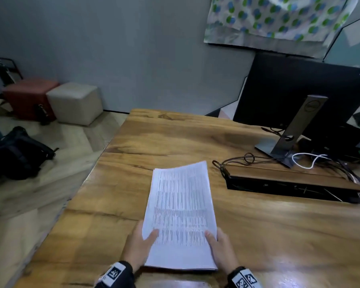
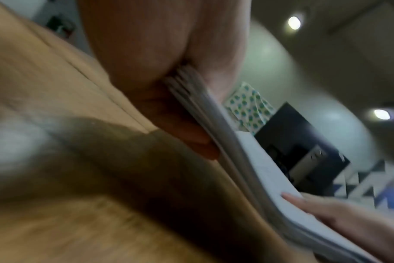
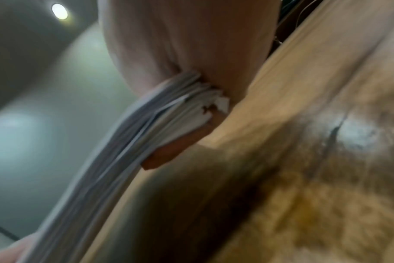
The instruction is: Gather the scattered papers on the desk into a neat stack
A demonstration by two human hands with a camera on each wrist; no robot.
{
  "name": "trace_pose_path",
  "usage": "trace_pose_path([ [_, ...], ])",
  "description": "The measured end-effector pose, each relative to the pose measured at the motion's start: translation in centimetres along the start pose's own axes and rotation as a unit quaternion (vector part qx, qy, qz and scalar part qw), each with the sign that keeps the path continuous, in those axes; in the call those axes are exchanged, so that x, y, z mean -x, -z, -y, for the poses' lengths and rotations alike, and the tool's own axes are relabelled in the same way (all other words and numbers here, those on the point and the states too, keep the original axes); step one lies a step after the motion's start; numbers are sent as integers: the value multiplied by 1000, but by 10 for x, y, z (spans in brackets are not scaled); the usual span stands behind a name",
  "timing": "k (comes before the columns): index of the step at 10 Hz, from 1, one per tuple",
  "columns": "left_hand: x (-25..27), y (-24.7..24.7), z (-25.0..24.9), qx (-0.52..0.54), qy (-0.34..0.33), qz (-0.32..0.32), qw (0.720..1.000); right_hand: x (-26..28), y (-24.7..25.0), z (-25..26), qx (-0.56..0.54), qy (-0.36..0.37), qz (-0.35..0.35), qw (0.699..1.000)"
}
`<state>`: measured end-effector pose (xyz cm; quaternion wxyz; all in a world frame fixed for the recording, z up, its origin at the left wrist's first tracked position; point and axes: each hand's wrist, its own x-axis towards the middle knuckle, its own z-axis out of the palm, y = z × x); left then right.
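Observation:
A stack of printed white papers [image 1: 181,213] is held just above the wooden desk [image 1: 279,235], near its front edge. My left hand [image 1: 141,242] grips the stack's left side, thumb on top and fingers underneath. My right hand [image 1: 218,244] grips the right side the same way. In the left wrist view the paper stack [image 2: 232,156] shows its sheet edges pinched between thumb and fingers. In the right wrist view the paper stack [image 3: 151,128] shows slightly uneven sheet edges, with a folded corner, held by my fingers [image 3: 182,142].
A monitor on a stand [image 1: 295,125] and tangled cables [image 1: 258,159] sit at the back right. An open cable tray slot [image 1: 289,183] cuts into the desk right of the papers. The desk's left edge [image 1: 85,179] drops to the floor, where a black bag [image 1: 17,152] and two cube stools [image 1: 75,102] stand.

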<state>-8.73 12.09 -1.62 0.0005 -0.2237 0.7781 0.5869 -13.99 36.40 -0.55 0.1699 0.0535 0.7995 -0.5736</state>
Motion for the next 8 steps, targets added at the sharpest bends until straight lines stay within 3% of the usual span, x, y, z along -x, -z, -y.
trace_pose_path([
  [1, 14, -1, 10, -90, 23, 29, 995, -8, -7, -13, 54, -43, 3, 998],
  [2, 23, 1, 11, -153, 9, 36, 987, -4, -12, -10, 140, -64, -60, 986],
  [3, 31, 5, 13, -234, -1, 52, 971, 19, -13, -4, 312, -77, -38, 946],
  [4, 36, 10, 18, -319, 25, 109, 941, 44, -13, -9, 403, -79, 14, 912],
  [6, 32, 15, 24, -338, -21, 108, 935, 47, -12, -23, 437, -46, 5, 898],
  [7, 35, 21, 12, -343, -12, 107, 933, 45, -8, -28, 443, -46, 10, 895],
  [8, 44, 23, 15, -392, -53, 30, 918, 51, 0, -21, 466, -71, 13, 882],
])
